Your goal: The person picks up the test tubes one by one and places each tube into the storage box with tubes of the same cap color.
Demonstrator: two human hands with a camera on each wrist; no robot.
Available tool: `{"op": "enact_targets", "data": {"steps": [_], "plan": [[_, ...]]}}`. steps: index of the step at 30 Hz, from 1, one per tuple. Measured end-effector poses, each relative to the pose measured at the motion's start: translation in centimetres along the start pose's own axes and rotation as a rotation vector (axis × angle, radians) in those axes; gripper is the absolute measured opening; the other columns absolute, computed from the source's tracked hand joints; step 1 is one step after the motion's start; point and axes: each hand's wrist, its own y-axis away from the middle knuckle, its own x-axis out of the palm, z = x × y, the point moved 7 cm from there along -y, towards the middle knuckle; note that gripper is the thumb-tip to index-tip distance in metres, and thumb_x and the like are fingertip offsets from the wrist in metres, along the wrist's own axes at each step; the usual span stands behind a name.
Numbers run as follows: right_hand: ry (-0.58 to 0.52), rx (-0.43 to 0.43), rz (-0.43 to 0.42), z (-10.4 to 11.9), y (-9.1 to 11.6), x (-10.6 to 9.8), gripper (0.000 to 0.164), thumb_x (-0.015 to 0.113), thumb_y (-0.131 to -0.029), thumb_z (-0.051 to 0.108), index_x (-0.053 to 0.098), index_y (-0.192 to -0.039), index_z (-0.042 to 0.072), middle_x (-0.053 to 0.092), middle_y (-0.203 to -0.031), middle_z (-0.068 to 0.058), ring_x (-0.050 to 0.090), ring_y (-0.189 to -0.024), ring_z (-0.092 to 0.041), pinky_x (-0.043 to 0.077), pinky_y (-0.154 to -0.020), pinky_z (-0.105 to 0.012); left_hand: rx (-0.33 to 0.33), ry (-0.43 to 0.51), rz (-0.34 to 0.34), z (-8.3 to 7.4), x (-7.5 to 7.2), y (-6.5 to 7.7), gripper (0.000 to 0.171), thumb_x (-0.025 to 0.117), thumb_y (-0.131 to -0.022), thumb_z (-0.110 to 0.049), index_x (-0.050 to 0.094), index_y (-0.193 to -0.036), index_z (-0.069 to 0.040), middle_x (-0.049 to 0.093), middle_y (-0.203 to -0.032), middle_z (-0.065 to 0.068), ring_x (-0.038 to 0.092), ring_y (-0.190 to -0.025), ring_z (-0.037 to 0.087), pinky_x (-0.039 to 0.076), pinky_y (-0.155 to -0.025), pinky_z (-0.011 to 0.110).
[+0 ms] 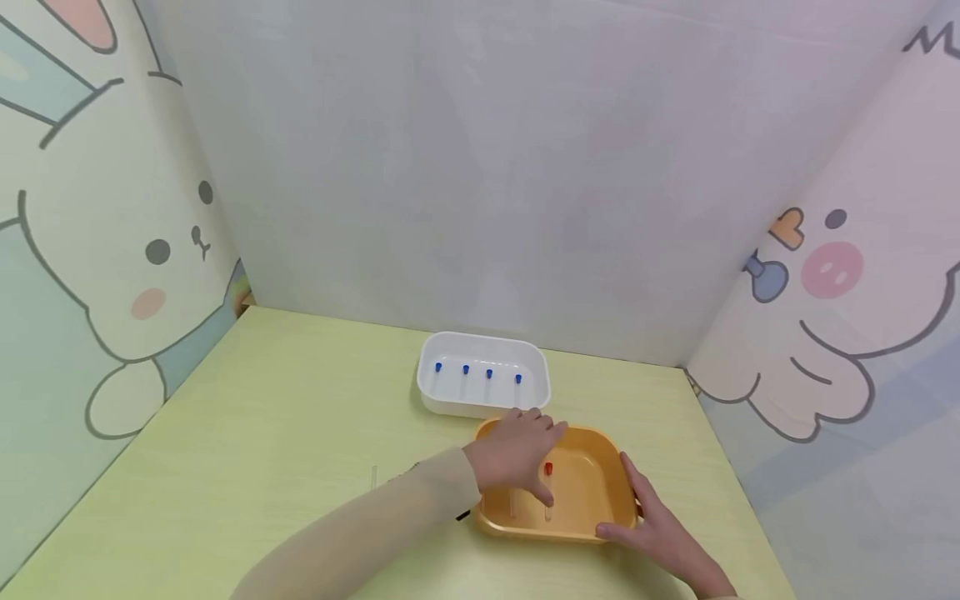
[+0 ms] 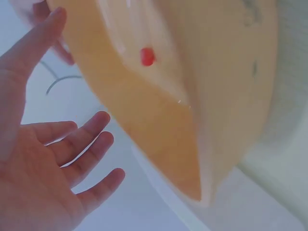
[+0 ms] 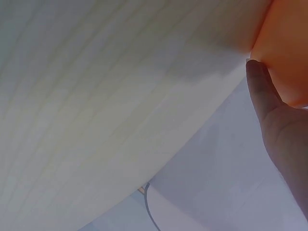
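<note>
An orange basin [image 1: 592, 492] stands on the table, with clear tubes inside; one red cap [image 1: 549, 469] shows on a tube. My left hand [image 1: 517, 454] hovers over the basin's left part, fingers spread, hiding some of the contents. In the left wrist view, nothing is held by that hand [image 2: 53, 163], and the red cap [image 2: 147, 57] is beyond it in the basin. My right hand [image 1: 660, 529] holds the basin's right end, thumb at the near rim and fingers along the outer side. The right wrist view shows this hand [image 3: 284, 125] touching the orange wall.
Behind the orange basin stands a white basin [image 1: 483, 408] containing several clear tubes with blue caps [image 1: 489, 374]. A clear tube [image 1: 374, 477] lies left on the table, partly behind my left sleeve [image 1: 375, 533]. A thin black thing [image 1: 462, 516] shows beside the orange basin.
</note>
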Motion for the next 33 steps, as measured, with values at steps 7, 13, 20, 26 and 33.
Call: {"op": "enact_targets", "data": {"steps": [7,13,20,26,33], "plan": [[-0.002,0.008,0.001,0.0,0.0,-0.1,0.117,0.082,-0.087,0.040,0.002,-0.166,0.006,0.011,-0.171,-0.025,0.037,-0.149,-0.045,0.049,-0.111,-0.031,-0.015,-0.022,-0.064,1.6,-2.9,1.4,0.112,0.077,-0.071,-0.079,0.041,-0.157,-0.017,0.060,-0.143,-0.003,0.054,-0.128,0.016,0.048,-0.105,0.032],[-0.007,0.029,0.007,-0.3,0.0,-0.1,0.119,0.083,-0.087,0.040,0.002,-0.166,0.005,0.010,-0.172,-0.025,0.038,-0.148,-0.045,0.050,-0.111,-0.033,-0.039,0.013,-0.119,3.5,-4.9,2.8,0.111,0.077,-0.072,-0.077,0.039,-0.159,-0.019,0.058,-0.148,-0.002,0.053,-0.134,0.019,0.048,-0.108,0.036],[-0.004,0.063,0.018,-0.5,0.1,0.1,0.120,0.082,-0.087,0.043,0.000,-0.166,0.006,0.008,-0.172,-0.026,0.038,-0.148,-0.046,0.047,-0.114,-0.049,-0.072,0.113,-0.167,6.4,-5.8,4.5,0.109,0.080,-0.075,-0.071,0.038,-0.160,-0.017,0.056,-0.151,0.002,0.052,-0.138,0.024,0.046,-0.114,0.043],[0.021,0.059,0.017,-0.6,0.0,0.1,0.119,0.081,-0.087,0.043,0.000,-0.166,0.008,0.009,-0.172,-0.025,0.037,-0.149,-0.045,0.048,-0.113,-0.038,-0.100,0.193,-0.218,8.6,-6.5,6.4,0.107,0.084,-0.073,-0.066,0.043,-0.157,-0.013,0.059,-0.149,0.005,0.055,-0.133,0.027,0.047,-0.112,0.046],[0.018,0.066,0.021,-0.7,-0.2,0.3,0.119,0.081,-0.087,0.044,-0.001,-0.166,0.009,0.009,-0.172,-0.026,0.037,-0.148,-0.046,0.048,-0.114,-0.043,-0.129,0.225,-0.231,10.7,-6.5,8.3,0.103,0.086,-0.074,-0.062,0.046,-0.155,-0.011,0.059,-0.148,0.008,0.055,-0.134,0.031,0.047,-0.112,0.050]]}}
